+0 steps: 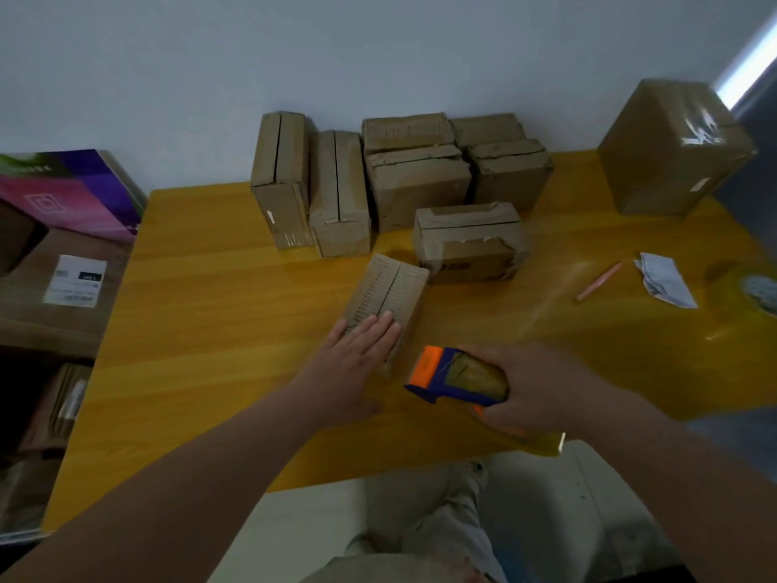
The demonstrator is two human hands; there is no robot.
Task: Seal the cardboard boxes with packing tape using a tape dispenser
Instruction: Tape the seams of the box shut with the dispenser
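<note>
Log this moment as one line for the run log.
left hand: flat on small box | right hand: grips tape dispenser near box end | table: other boxes grouped at back

The small box (389, 288) under the left hand (357, 351) is matt brown cardboard, its top ribbed where the corrugation shows. The tape dispenser (437, 372) gripped in the right hand (542, 385) is smooth, shiny plastic, blue and orange, around a dull brownish tape roll (477, 377). Beneath both hands the table (210, 309) is grained wood with a glossy yellow varnish. Just beyond the left hand, a patched box (471, 241) wears wrinkled, faintly shiny tape. Far past the right hand a big box (672, 149) carries glossy clear tape, and nearer lies crumpled white paper (666, 279).
</note>
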